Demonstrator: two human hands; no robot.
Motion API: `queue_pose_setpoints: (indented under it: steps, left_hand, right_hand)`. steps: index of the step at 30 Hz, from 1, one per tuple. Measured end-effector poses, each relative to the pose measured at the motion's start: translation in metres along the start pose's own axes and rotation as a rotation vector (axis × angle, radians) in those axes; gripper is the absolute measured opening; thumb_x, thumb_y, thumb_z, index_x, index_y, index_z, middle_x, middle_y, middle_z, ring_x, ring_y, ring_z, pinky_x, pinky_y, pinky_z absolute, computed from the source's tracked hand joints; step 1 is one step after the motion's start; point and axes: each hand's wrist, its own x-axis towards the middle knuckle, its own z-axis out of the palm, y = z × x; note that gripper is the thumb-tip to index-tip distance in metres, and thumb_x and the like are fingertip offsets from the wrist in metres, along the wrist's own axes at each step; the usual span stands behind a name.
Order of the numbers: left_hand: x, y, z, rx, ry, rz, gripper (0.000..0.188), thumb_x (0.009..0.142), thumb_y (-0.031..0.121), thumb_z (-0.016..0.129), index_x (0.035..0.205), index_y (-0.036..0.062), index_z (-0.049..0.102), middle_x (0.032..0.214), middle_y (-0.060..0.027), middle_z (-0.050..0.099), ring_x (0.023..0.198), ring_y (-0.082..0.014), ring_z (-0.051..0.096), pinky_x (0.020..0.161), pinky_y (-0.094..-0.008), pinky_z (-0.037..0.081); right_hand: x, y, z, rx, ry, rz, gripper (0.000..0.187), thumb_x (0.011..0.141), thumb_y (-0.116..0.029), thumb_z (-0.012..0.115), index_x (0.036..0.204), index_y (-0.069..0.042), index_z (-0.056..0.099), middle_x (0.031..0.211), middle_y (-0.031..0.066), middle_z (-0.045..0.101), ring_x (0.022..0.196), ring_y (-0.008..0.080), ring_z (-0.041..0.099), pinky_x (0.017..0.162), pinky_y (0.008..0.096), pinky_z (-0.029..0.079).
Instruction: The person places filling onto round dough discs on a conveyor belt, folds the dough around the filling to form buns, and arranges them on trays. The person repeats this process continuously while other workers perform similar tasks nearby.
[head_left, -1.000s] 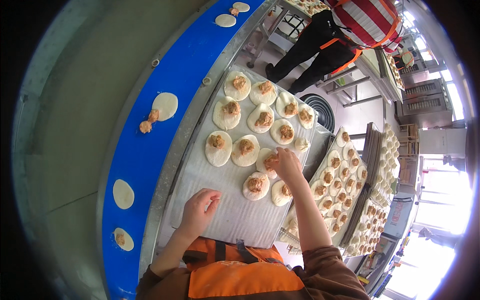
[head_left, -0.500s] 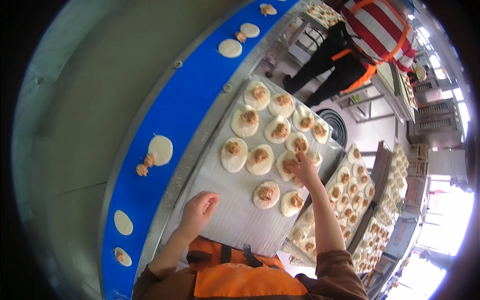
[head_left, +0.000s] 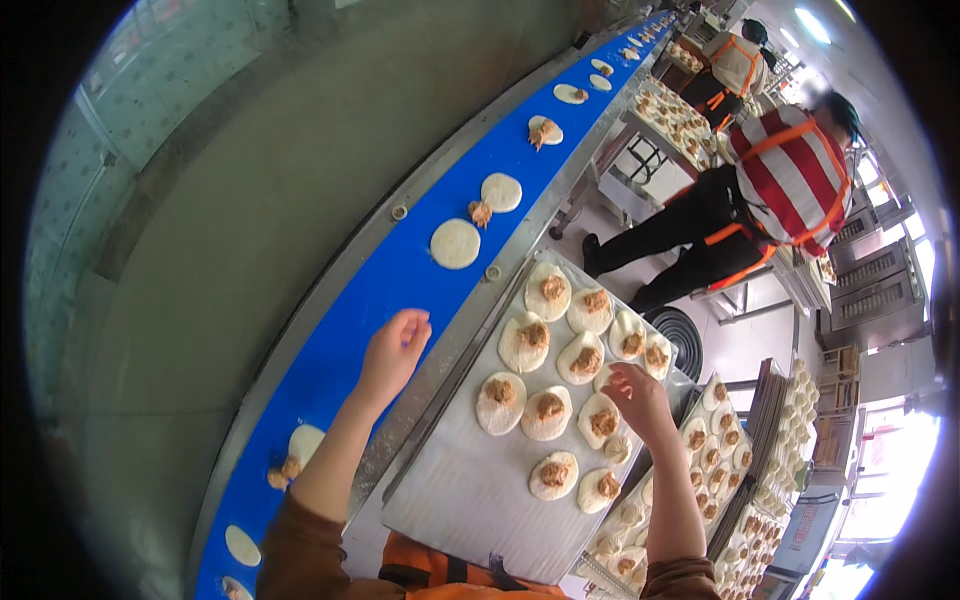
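Observation:
Over the blue conveyor belt (head_left: 375,268) my left hand (head_left: 393,352) is raised, fingers loosely curled together with nothing visible in them. It is close to a flat round dough disc (head_left: 455,244) lying farther along the belt. My right hand (head_left: 640,400) hovers above the right part of a metal tray (head_left: 455,500), its bent fingers apart and no held thing showing. Beneath and beside it lie a dough piece topped with brown filling (head_left: 602,422) and a small pale dough piece (head_left: 617,448). Several more filling-topped dough rounds (head_left: 549,416) lie on the tray.
Loose filling (head_left: 481,213) lies against dough discs on the belt. Trays of filled dough (head_left: 712,455) stand to the right. A person in a striped top (head_left: 790,170) stands beyond the tray, near a round black coil-like object (head_left: 676,342). Other people work farther back.
The view has swung up, showing more belt and people. My left hand has moved from over the tray to over the belt. My right hand has come away from the filling it was touching.

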Motion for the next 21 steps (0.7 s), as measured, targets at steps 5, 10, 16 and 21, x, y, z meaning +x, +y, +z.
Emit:
queue_pose_setpoints:
  steps: [5,10,16,21]
  left_hand:
    - [0.122,-0.025,0.033,0.426,0.070,0.067,0.041,0.089,0.017,0.069,0.126,0.0033,0.057,0.125,-0.0182,0.060,0.109,-0.0344,0.062,0.092,-0.0451,0.051]
    - [0.160,-0.039,0.057,0.692,0.122,0.205,0.035,0.087,0.018,0.072,0.117,0.0063,0.060,0.118,-0.0152,0.060,0.110,-0.0343,0.057,0.090,-0.0460,0.049]
    - [0.115,-0.051,0.023,0.627,0.029,0.321,0.016,0.083,0.011,0.072,0.087,0.0071,0.057,0.091,-0.0110,0.059,0.089,-0.0329,0.057,0.075,-0.0455,0.049]
    - [0.029,-0.044,-0.036,0.361,0.046,0.185,0.019,0.081,0.005,0.072,0.090,0.0057,0.056,0.089,-0.0119,0.059,0.086,-0.0331,0.058,0.075,-0.0446,0.047]
  right_hand:
    - [0.088,-0.067,0.024,0.240,-0.132,-0.126,0.032,0.090,-0.013,0.071,0.120,-0.005,0.065,0.102,0.0106,0.072,0.090,0.0194,0.070,0.079,0.0329,0.056]
    - [0.152,-0.117,0.056,0.178,-0.224,-0.285,0.031,0.091,-0.017,0.070,0.120,-0.006,0.066,0.099,0.0093,0.072,0.091,0.0209,0.070,0.082,0.0347,0.055]
    - [0.196,-0.130,0.085,0.096,-0.265,-0.272,0.031,0.092,-0.021,0.068,0.120,-0.008,0.067,0.101,0.0094,0.073,0.091,0.0260,0.070,0.081,0.0378,0.054]
    - [0.232,-0.123,0.102,0.139,-0.191,-0.265,0.031,0.091,-0.023,0.067,0.119,-0.011,0.068,0.103,0.0111,0.073,0.092,0.0296,0.071,0.081,0.0395,0.055]
